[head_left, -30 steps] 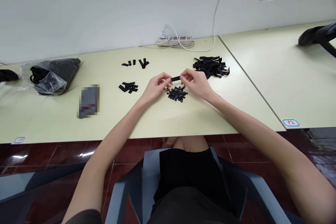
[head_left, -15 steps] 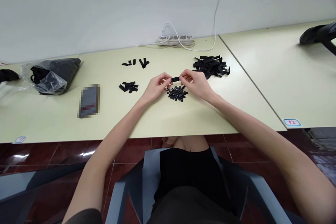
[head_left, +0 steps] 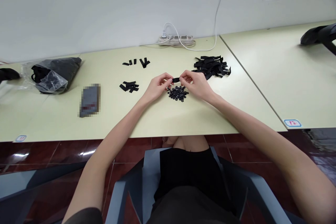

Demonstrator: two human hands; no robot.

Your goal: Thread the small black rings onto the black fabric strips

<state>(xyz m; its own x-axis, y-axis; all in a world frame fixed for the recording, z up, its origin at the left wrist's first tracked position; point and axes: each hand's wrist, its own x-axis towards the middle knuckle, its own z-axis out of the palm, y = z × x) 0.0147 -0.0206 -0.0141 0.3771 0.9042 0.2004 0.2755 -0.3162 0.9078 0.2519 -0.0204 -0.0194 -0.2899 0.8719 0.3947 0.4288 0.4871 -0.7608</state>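
Observation:
A short black fabric strip is stretched between my two hands, just above the tabletop. My left hand pinches its left end between thumb and fingers. At the other end, my right hand grips it the same way. Right below the strip lies a pile of small black rings or washers. Behind my right hand is a heap of longer black strips. Left of my left hand sits a small cluster of short black pieces, with more short pieces farther back.
A white power strip with a cable stands against the wall. To the left are a blurred-out flat object and a clear plastic bag with black contents. A black stand occupies the right table. The table's front edge runs below my forearms.
Both hands keep their pinch on the strip and have barely moved. The visible length of strip between my fingers looks slightly shorter. The whole view has shifted a little.

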